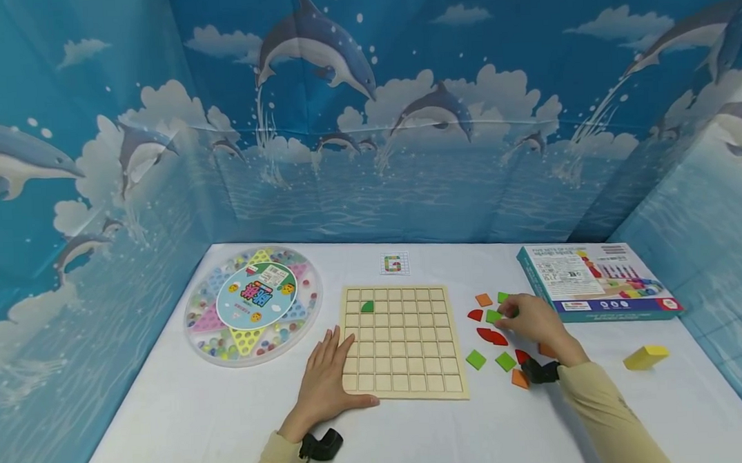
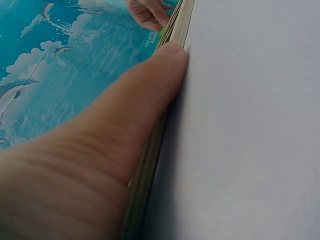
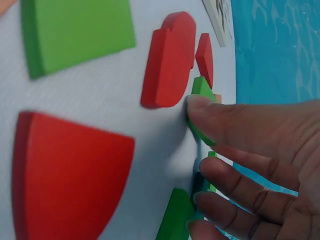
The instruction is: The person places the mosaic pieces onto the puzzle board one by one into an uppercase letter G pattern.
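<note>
A wooden grid board (image 1: pixel 407 347) lies on the table with one green quarter-circle piece (image 1: pixel 367 306) in a cell near its upper left. My left hand (image 1: pixel 328 382) rests along the board's lower left corner, fingers spread; in the left wrist view the thumb (image 2: pixel 145 90) lies against the board's edge. To the right of the board, my right hand (image 1: pixel 533 322) pinches a green square tile (image 1: pixel 493 316) between thumb and index finger. Red pieces (image 3: pixel 168 62), another green tile (image 3: pixel 80 35) and a red quarter-circle piece (image 3: pixel 70 175) lie around it in the right wrist view.
Orange tiles (image 1: pixel 484 300) lie among the loose pieces. A small pattern card (image 1: pixel 394 263) lies behind the board. Left stands a round marble game (image 1: pixel 253 306); right, a game box (image 1: pixel 597 280) and a yellow block (image 1: pixel 646 357). A dolphin-printed cloth (image 1: pixel 356 184) hangs behind.
</note>
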Tool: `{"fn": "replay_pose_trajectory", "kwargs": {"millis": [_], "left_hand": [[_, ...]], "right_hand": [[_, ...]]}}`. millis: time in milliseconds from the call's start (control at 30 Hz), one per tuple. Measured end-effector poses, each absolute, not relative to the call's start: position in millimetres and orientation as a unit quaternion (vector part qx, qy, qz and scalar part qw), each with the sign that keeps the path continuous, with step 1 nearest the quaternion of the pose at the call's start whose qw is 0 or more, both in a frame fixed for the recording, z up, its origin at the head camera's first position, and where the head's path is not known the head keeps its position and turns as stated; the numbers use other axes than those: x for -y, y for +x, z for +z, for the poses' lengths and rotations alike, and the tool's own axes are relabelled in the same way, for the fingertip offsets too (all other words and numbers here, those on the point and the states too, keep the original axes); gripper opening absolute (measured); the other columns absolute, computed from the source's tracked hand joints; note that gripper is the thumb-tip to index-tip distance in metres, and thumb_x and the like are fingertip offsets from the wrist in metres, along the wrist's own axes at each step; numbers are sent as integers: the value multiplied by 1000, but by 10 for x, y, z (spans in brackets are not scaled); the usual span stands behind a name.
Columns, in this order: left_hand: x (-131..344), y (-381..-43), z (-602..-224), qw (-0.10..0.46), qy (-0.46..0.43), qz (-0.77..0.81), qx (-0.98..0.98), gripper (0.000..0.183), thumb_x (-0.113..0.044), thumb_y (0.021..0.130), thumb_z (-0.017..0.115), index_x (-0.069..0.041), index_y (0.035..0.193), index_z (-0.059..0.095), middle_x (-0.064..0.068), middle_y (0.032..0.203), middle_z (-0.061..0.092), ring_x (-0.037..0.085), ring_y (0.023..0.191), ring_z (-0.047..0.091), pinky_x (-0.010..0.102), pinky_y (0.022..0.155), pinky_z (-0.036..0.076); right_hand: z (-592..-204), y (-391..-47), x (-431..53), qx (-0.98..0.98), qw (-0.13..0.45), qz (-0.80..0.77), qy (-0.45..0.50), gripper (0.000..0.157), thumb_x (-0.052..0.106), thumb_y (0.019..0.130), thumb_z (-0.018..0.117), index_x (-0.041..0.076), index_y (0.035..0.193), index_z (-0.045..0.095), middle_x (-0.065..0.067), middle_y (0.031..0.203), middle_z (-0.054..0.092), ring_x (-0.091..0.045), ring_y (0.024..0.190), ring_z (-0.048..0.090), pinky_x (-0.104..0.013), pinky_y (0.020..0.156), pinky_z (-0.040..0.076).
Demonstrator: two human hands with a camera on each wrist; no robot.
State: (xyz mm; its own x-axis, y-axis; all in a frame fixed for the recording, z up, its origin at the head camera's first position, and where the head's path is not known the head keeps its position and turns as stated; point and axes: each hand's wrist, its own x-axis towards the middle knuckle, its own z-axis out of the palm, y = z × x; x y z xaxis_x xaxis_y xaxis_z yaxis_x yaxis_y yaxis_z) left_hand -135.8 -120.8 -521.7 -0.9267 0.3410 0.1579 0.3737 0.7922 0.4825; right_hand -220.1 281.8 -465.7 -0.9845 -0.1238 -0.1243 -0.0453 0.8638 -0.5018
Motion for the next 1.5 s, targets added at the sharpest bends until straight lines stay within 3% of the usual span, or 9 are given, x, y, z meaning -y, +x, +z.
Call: {"fn": "replay_pose_trajectory", "kwargs": {"millis": [167, 500, 767, 933, 1133, 1500], "left_hand": [[1209, -1360, -5219, 33, -190, -262, 946, 117, -71, 61, 73, -8, 149, 29, 20, 155, 14, 32, 142, 6, 48, 112, 9], [1210, -1364, -5232, 44, -193, -265, 944, 118, -72, 60, 73, -7, 149, 30, 21, 154, 16, 33, 142, 8, 49, 111, 11], [1211, -1364, -5242, 45, -192, -264, 944, 118, -73, 60, 72, -7, 149, 30, 20, 154, 16, 32, 142, 7, 49, 111, 11], [1211, -1363, -5239, 39, -190, -263, 945, 118, -72, 60, 72, -7, 149, 29, 20, 154, 15, 31, 142, 6, 48, 111, 10], [1205, -1360, -5230, 34, -188, -263, 946, 118, -72, 61, 73, -8, 149, 29, 20, 155, 14, 31, 143, 6, 47, 112, 10], [1197, -1366, -5220, 37, -183, -262, 947, 119, -71, 59, 74, -8, 149, 30, 20, 154, 15, 31, 142, 7, 46, 112, 9]], "right_hand": [[-4632, -2206, -2794, -957, 72, -277, -54, 23, 14, 76, 79, 5, 85, 60, -4, 78, 55, -24, 75, 49, -35, 65, 42], [-4655, -2218, -2815, -948, 64, -306, -66, 19, 13, 82, 73, 6, 82, 55, -5, 77, 54, -22, 73, 49, -32, 61, 40], [-4616, -2200, -2685, -946, 4, -315, -80, 15, 11, 83, 71, 4, 89, 59, -4, 77, 56, -20, 65, 49, -31, 55, 40], [-4618, -2217, -2488, -936, -25, -337, -96, 15, 9, 85, 70, 2, 97, 65, -3, 81, 60, -17, 67, 51, -31, 55, 42], [-4623, -2282, -2161, -923, -37, -356, -140, 10, 6, 85, 70, 5, 94, 66, -2, 80, 61, -16, 63, 51, -32, 55, 42], [-4579, -2470, -1480, -911, 13, -371, -181, 7, 11, 81, 74, 10, 84, 68, 3, 76, 61, -14, 63, 53, -32, 57, 44]]}}
